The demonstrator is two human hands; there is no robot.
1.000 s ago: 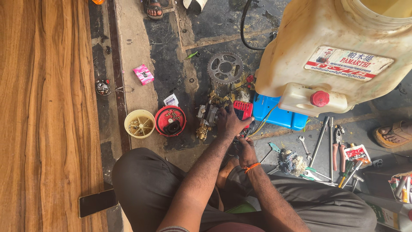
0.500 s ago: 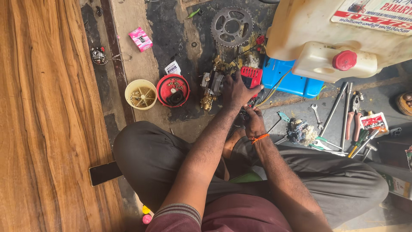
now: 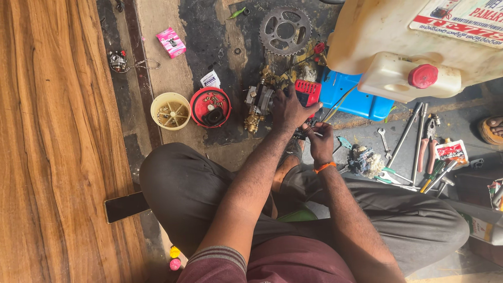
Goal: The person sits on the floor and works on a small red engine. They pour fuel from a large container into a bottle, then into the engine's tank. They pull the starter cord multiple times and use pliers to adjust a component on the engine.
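I sit cross-legged on the floor with a small brass-and-grey pump assembly (image 3: 259,105) in front of me. It has a red ribbed housing (image 3: 307,91). My left hand (image 3: 290,109) lies over the assembly and grips it just left of the red housing. My right hand (image 3: 320,142), with an orange band at the wrist, is just below and to the right. Its fingertips pinch a small dark part (image 3: 309,129) at the edge of the assembly. Thin wires run from there towards a blue base (image 3: 352,99).
A toothed sprocket (image 3: 285,30), a red round cover (image 3: 210,107), a cream bowl (image 3: 170,111) and a pink packet (image 3: 171,42) lie ahead. A white tank (image 3: 398,42) with a red cap stands at right above spanners and pliers (image 3: 419,144). A phone (image 3: 126,207) rests by my knee, and wooden boards (image 3: 52,136) are at left. Another person's sandalled foot (image 3: 492,131) is at far right.
The view has tipped down towards my lap and the tank has slid up and right. Both hands have stayed at the pump assembly.
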